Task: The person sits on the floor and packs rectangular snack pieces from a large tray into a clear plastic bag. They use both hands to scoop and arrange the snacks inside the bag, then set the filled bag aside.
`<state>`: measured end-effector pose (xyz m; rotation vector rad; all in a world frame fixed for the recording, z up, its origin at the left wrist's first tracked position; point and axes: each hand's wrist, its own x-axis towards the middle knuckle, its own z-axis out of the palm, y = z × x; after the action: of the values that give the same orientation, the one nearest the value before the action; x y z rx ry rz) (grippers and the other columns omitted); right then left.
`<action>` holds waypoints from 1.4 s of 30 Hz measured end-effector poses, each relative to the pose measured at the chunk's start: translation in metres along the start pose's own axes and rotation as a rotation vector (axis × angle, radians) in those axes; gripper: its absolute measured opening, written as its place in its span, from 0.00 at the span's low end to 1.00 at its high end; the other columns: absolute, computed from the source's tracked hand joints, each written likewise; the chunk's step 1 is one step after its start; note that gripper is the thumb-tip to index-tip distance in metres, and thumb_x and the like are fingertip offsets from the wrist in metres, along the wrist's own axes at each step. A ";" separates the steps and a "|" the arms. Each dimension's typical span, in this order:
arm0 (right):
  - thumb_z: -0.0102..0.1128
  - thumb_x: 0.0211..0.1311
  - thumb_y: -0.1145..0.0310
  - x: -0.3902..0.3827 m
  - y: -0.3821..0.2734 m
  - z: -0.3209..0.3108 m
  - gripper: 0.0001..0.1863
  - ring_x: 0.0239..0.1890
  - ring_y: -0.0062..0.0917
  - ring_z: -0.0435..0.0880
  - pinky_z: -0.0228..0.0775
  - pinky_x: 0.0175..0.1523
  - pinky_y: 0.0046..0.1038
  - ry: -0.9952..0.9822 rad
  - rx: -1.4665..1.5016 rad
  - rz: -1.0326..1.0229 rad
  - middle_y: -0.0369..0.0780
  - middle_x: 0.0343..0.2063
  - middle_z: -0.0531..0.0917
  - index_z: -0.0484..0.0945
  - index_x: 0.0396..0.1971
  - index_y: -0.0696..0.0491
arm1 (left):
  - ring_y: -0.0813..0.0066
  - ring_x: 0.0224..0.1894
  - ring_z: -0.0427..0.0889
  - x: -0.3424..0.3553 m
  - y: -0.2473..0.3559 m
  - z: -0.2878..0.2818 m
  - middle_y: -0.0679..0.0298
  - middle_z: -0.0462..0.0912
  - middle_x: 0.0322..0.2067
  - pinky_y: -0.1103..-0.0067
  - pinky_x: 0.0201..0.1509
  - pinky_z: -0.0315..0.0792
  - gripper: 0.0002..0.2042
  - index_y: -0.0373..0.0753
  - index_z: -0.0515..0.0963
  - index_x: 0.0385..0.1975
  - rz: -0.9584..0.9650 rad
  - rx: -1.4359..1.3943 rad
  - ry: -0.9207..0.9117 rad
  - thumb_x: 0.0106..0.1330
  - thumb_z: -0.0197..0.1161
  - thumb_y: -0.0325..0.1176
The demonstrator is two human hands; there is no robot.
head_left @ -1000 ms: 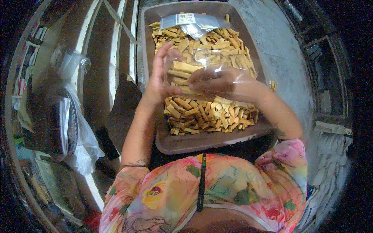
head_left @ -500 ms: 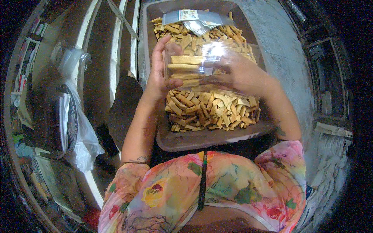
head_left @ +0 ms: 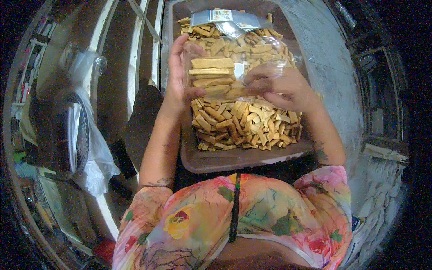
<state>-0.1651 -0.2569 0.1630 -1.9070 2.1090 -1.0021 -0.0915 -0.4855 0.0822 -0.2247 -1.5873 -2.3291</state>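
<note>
Over a brown tub, my left hand (head_left: 179, 74) is closed around the left end of a clear plastic bag (head_left: 194, 50). Several tan, flat sticks (head_left: 212, 72) lie stacked inside it, one above another. At the bag's right part is my right hand (head_left: 281, 85), its fingers curled, clear film showing over or around them. Its fingertips come close to one more stick (head_left: 237, 93); whether they grip it I cannot make out. Below the bag lies a loose heap of short, tan cut pieces (head_left: 243, 126), which look like dried chews or wood.
The brown tub (head_left: 202, 167) has a raised rim around the heap. Flat clear bags with printed labels (head_left: 213, 18) rest on its far end. To the left, a white plastic bag (head_left: 96, 153) hangs beside a dark basket (head_left: 81, 135). Grey floor (head_left: 335, 85) stretches along the right.
The plastic bag and my left hand have shifted slightly up and left. My right hand, blurred before, has moved a little right and shows more clearly.
</note>
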 end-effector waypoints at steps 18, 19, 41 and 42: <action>0.64 0.44 0.70 0.003 0.008 -0.003 0.08 0.32 0.34 0.80 0.71 0.39 0.30 -0.034 0.511 0.130 0.45 0.27 0.81 0.81 0.21 0.59 | 0.67 0.54 0.61 0.004 -0.003 0.002 0.65 0.61 0.47 0.73 0.57 0.59 0.62 0.46 0.45 0.63 -0.136 -0.026 0.013 0.21 0.78 0.51; 0.64 0.43 0.70 0.005 0.008 -0.003 0.07 0.32 0.33 0.80 0.71 0.40 0.29 0.012 0.507 0.101 0.45 0.28 0.81 0.81 0.21 0.59 | 0.67 0.54 0.61 0.002 -0.002 0.004 0.65 0.61 0.47 0.72 0.58 0.59 0.62 0.46 0.45 0.63 -0.077 0.028 0.016 0.21 0.78 0.50; 0.65 0.43 0.74 0.013 -0.012 0.014 0.08 0.34 0.30 0.76 0.68 0.38 0.27 0.030 0.256 0.233 0.39 0.30 0.75 0.77 0.26 0.55 | 0.68 0.51 0.62 0.000 -0.010 0.012 0.65 0.61 0.45 0.75 0.59 0.53 0.66 0.45 0.44 0.62 -0.198 0.062 0.012 0.14 0.78 0.48; 0.63 0.44 0.73 0.013 -0.010 0.004 0.07 0.34 0.31 0.76 0.68 0.37 0.27 -0.011 0.139 0.142 0.40 0.31 0.75 0.77 0.26 0.55 | 0.68 0.51 0.62 -0.001 -0.008 0.012 0.66 0.61 0.45 0.75 0.59 0.53 0.66 0.46 0.44 0.62 -0.117 0.033 0.003 0.14 0.78 0.48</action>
<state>-0.1576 -0.2699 0.1698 -1.6705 2.0750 -1.0738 -0.0939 -0.4713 0.0797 -0.1229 -1.6785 -2.3860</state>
